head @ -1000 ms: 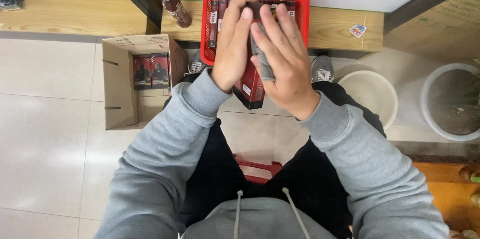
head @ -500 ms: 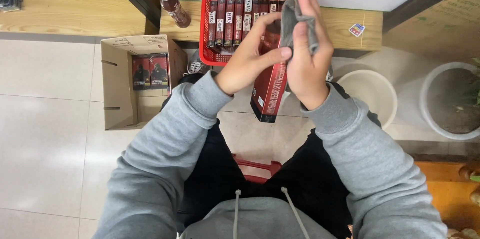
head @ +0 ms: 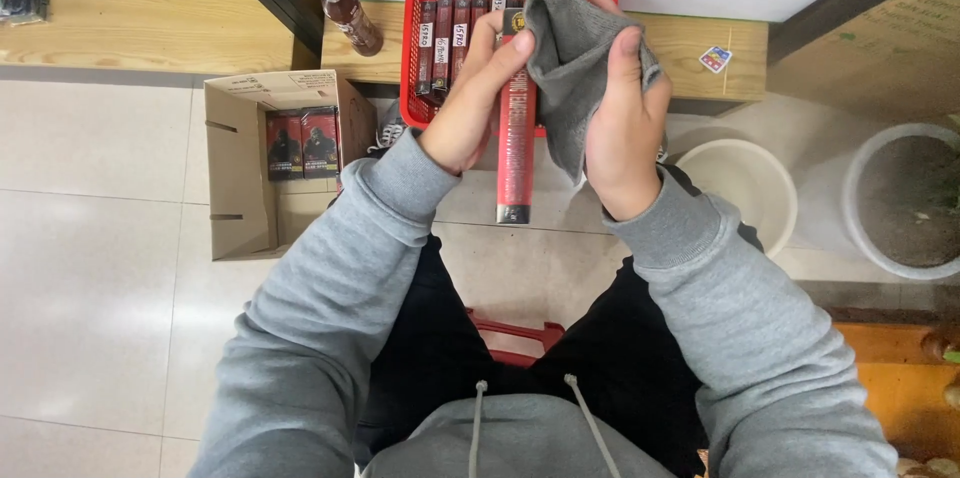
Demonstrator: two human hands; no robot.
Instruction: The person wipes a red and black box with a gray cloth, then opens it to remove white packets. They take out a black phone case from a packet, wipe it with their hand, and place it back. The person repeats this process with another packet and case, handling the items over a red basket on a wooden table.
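- Seen from above, a seated person in a grey hooded sweatshirt and black trousers works with both hands over their lap.
- The left hand (head: 465, 103) grips a long, narrow red cardboard box (head: 515, 143) near its upper end, holding it lengthwise, edge up, above the tiled floor (head: 90, 268).
- The right hand (head: 620, 123) clutches a crumpled grey cloth (head: 570, 58), pressed against the top of the box.
- Just beyond the hands, a red plastic mesh basket (head: 412, 58) sits on a low wooden shelf (head: 690, 43), near its front edge, with more dark red boxes standing in a row inside.
- A brown bottle with a white cap (head: 350, 16) lies at the shelf's left end.
- An open cardboard carton (head: 235, 173) rests on the floor to the left, holding two dark boxes.
- A white round bucket (head: 745, 188) stands on the floor to the right.
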